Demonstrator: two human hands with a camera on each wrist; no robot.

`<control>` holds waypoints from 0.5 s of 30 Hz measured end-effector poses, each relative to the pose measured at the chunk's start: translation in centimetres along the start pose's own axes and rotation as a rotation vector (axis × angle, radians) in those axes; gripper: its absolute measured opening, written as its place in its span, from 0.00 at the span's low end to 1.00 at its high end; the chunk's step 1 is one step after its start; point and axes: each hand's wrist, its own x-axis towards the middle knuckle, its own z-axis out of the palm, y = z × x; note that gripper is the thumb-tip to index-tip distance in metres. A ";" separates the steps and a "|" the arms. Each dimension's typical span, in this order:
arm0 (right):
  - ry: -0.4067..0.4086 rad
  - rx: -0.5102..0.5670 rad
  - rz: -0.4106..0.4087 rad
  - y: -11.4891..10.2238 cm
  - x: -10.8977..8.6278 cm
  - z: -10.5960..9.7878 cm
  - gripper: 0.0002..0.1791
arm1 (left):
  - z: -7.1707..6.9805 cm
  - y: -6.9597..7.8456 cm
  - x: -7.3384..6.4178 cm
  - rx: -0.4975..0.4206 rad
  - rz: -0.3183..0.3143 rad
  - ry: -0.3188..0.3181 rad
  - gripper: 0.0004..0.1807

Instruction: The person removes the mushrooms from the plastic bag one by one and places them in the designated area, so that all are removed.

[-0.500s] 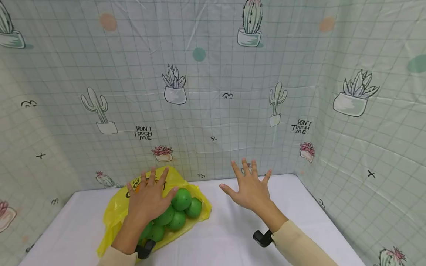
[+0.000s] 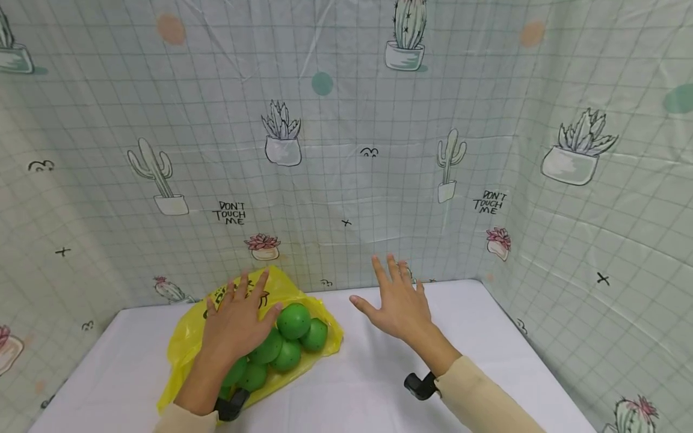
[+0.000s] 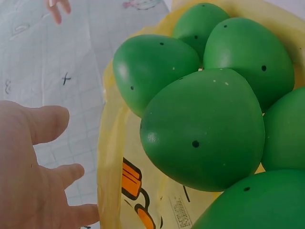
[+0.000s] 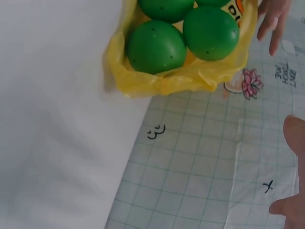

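A yellow plastic bag (image 2: 186, 337) with dark and orange print lies on the left part of the table. Several round green objects with small dark dots (image 2: 294, 321) sit in and on it, ball-like or egg-like in the left wrist view (image 3: 205, 129). Above the bag is my left hand (image 2: 234, 325), fingers spread, gripping nothing; it hides part of the bag. My right hand (image 2: 399, 305) hovers over the table to the right of the bag, fingers spread and nothing held. Only its fingertips show at the edge of the right wrist view.
A white-covered table (image 2: 357, 385) carries the bag. Behind it and at both sides hangs a pale gridded cloth (image 2: 346, 192) printed with potted cacti. A black wrist camera (image 2: 419, 386) sits at each sleeve cuff.
My right hand has shifted slightly left, and my left hand a little left too. The head view has tilted slightly. The bag and the green objects look unmoved.
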 end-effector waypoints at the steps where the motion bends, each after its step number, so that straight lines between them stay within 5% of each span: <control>1: 0.002 0.005 -0.001 -0.1 0.0 0.0 0.56 | -0.1 0.0 -0.1 0.002 -0.002 -0.002 0.43; 15: 0.096 0.143 -0.019 -2.3 -0.1 0.7 0.53 | -0.8 -1.4 -1.5 -0.024 -0.018 0.013 0.42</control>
